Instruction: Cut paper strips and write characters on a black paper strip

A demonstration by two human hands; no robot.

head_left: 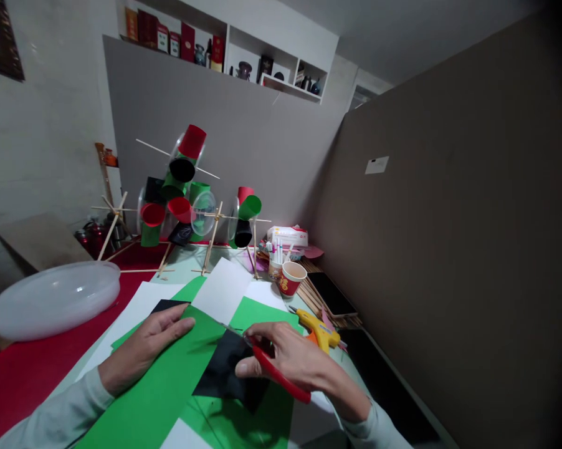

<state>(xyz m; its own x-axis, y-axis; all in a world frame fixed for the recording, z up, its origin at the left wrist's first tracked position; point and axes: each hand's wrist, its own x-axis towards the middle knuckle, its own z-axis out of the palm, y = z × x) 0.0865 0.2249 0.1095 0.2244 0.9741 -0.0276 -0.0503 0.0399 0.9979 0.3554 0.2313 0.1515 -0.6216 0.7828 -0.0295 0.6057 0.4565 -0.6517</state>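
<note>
My right hand [285, 360] is closed round red-handled scissors [275, 369], whose blades point left and up over a sheet of green paper [169, 380]. A piece of black paper [225, 371] lies right under that hand, touching its thumb. My left hand [147, 346] rests flat on the green paper with its fingers stretched out and nothing in it. White sheets [222, 288] and more green paper lie beyond both hands.
A yellow glue gun [319, 330] lies right of the scissors. A red paper cup [291, 278] and a cup of pens [276, 259] stand behind. A stick-and-cup model [182, 199] stands at the back. A white plastic lid [54, 298] sits left on red cloth.
</note>
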